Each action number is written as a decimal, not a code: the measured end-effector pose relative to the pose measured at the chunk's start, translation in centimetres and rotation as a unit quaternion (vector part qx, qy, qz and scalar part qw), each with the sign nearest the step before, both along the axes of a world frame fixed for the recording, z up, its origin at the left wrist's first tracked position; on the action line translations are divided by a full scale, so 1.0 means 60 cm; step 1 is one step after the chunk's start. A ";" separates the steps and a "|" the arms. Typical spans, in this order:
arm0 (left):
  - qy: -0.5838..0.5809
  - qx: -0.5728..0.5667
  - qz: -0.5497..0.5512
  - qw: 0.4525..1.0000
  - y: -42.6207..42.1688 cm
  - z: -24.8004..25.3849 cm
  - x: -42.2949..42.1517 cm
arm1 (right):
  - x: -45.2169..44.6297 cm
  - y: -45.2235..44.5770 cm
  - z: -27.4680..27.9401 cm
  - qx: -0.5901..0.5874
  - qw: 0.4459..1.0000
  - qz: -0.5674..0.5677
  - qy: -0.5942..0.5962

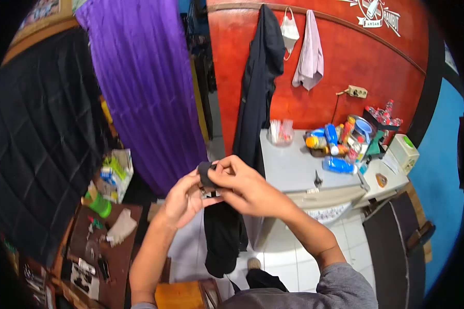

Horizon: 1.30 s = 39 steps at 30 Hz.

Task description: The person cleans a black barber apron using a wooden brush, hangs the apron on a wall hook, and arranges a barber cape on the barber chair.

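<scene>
A small piece of dark cloth or strap (206, 174) is held up between both hands, in front of the purple curtain's lower edge. My left hand (184, 200) grips its left side, with some fingers stretched out below it. The thumb and fingers of my right hand (245, 188) pinch its right side. A ring shows on a finger of my left hand. Below the hands hangs or lies a larger black cloth (224, 239); how it is supported cannot be made out.
A white-topped cabinet (288, 170) with bottles (337, 165) stands at the right. Left is a brown table (123, 247) with a green cup (99, 205) and small tools. A purple curtain (139, 87) and black jacket (255, 82) hang ahead. A dark bench (389, 247) is lower right.
</scene>
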State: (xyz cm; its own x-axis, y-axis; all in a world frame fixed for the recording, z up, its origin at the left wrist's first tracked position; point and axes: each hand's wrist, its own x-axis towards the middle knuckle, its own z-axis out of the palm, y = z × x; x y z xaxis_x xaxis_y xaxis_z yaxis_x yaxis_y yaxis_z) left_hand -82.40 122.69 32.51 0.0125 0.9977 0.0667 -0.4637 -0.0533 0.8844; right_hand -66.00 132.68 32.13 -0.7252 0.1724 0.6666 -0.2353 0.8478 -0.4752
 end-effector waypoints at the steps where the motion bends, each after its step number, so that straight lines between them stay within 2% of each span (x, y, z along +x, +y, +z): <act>1: -0.022 0.010 0.011 1.000 0.042 0.008 0.001 | -0.007 0.026 0.016 0.005 1.000 -0.028 -0.003; 2: -0.027 0.008 0.008 1.000 0.079 0.020 -0.009 | -0.009 0.052 0.037 0.106 0.988 -0.108 -0.016; 3: -0.032 0.012 0.012 0.999 0.105 0.040 -0.008 | -0.007 0.083 0.057 0.110 0.988 -0.111 -0.016; 5: 0.152 0.058 0.001 0.987 0.151 0.071 -0.013 | -0.009 0.148 0.096 0.131 0.988 -0.052 -0.066; 6: 0.200 0.036 0.034 0.978 0.172 0.088 -0.009 | -0.016 0.184 0.109 0.111 0.993 -0.011 -0.047; 7: 0.208 0.013 0.022 0.978 0.195 0.101 -0.018 | -0.022 0.229 0.119 0.075 0.996 0.046 -0.020; 9: 0.244 0.036 -0.024 0.969 0.247 0.128 -0.034 | -0.047 0.305 0.129 0.054 0.995 0.057 0.068; 10: 0.274 0.039 -0.047 0.960 0.271 0.147 -0.045 | -0.065 0.334 0.129 -0.058 0.989 0.090 0.104; 11: 0.326 0.047 -0.063 0.942 0.299 0.164 -0.061 | -0.081 0.355 0.127 -0.116 0.983 0.075 0.119; 13: 0.488 0.082 -0.014 0.869 0.350 0.206 -0.079 | -0.103 0.401 0.134 -0.260 0.947 0.188 0.007; 14: 0.512 0.070 -0.039 0.855 0.385 0.220 -0.104 | -0.111 0.425 0.144 -0.297 0.921 0.227 -0.107; 15: 0.535 0.059 -0.064 0.840 0.421 0.235 -0.135 | -0.123 0.429 0.151 -0.305 0.917 0.244 -0.079; 16: 0.502 0.046 -0.156 0.850 0.450 0.253 -0.166 | -0.132 0.448 0.163 -0.238 0.951 0.179 -0.083; 17: 0.483 0.029 -0.161 0.860 0.470 0.269 -0.178 | -0.145 0.472 0.174 -0.195 0.969 0.135 -0.064; 18: 0.517 0.045 -0.136 0.844 0.483 0.287 -0.184 | -0.158 0.496 0.185 -0.152 0.983 0.087 -0.047; 19: 0.551 0.061 -0.112 0.825 0.499 0.302 -0.192 | -0.179 0.520 0.191 -0.177 0.975 0.137 0.019; 21: 0.614 0.135 -0.033 0.777 0.541 0.324 -0.223 | -0.178 0.570 0.234 -0.062 0.998 0.013 -0.020; 22: 0.583 0.186 -0.026 0.790 0.571 0.330 -0.244 | -0.179 0.580 0.256 -0.085 0.996 -0.015 -0.014; 23: 0.551 0.236 -0.020 0.800 0.606 0.338 -0.267 | -0.189 0.601 0.273 -0.045 0.997 -0.059 0.026; 24: 0.519 0.300 -0.023 0.800 0.633 0.353 -0.278 | -0.198 0.624 0.297 0.135 0.975 -0.162 0.073; 25: 0.528 0.315 0.011 0.789 0.648 0.365 -0.285 | -0.209 0.648 0.323 0.309 0.909 -0.257 0.113; 27: 0.539 0.429 0.092 0.719 0.730 0.389 -0.315 | -0.235 0.725 0.368 0.418 0.819 -0.347 0.184; 28: 0.567 0.470 0.162 0.656 0.758 0.407 -0.317 | -0.247 0.755 0.393 0.415 0.803 -0.382 0.191; 29: 0.540 0.476 0.188 0.669 0.777 0.424 -0.309 | -0.256 0.781 0.421 0.413 0.785 -0.417 0.197; 31: 0.481 0.597 0.261 0.587 0.846 0.454 -0.304 | -0.273 0.803 0.475 0.399 0.738 -0.507 0.196; 32: 0.474 0.634 0.296 0.534 0.882 0.474 -0.305 | -0.275 0.837 0.506 0.428 0.714 -0.512 0.212; 34: 0.477 0.676 0.367 0.425 0.943 0.509 -0.305 | -0.273 0.864 0.536 0.436 0.715 -0.497 0.229; 35: 0.513 0.657 0.385 0.396 0.948 0.518 -0.303 | -0.275 0.855 0.545 0.414 0.739 -0.478 0.234; 38: 0.520 0.643 0.380 0.415 1.013 0.525 -0.304 | -0.282 0.872 0.530 0.372 0.737 -0.525 0.206; 39: 0.520 0.635 0.345 0.456 1.032 0.517 -0.303 | -0.281 0.877 0.517 0.335 0.737 -0.556 0.190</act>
